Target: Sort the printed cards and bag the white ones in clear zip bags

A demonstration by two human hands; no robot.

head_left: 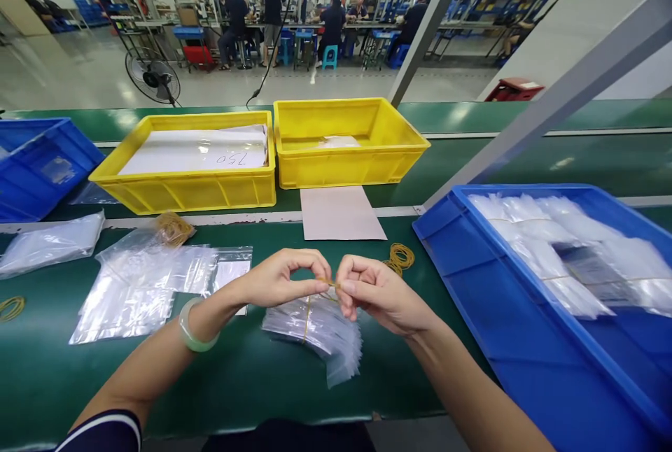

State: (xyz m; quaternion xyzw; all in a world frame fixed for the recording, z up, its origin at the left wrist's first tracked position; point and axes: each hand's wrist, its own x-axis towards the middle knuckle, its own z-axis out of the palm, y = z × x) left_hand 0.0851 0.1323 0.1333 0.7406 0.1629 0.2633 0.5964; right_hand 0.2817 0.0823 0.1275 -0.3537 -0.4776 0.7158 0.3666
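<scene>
My left hand (pixel 297 276) and my right hand (pixel 370 291) meet over the middle of the table, each with the fingertips pinched. Between them is a thin yellow rubber band (pixel 330 283), held from both sides. Just below lies a bundle of clear plastic bags (pixel 320 340) on the green surface, with another rubber band (pixel 306 319) around it. My hands partly cover the bundle's upper edge. Beyond my right hand lies a small heap of rubber bands (pixel 400 257). Near my left forearm, loose clear bags (pixel 131 291) are spread out, with a tangle of rubber bands (pixel 173 229) above them.
Two yellow bins (pixel 189 193) (pixel 351 166) stand at the back, the left one with papers in it. A blue bin (pixel 456 284) of bundled bags is at the right, another blue bin (pixel 47 172) at the far left. A metal post (pixel 504 137) slants up on the right.
</scene>
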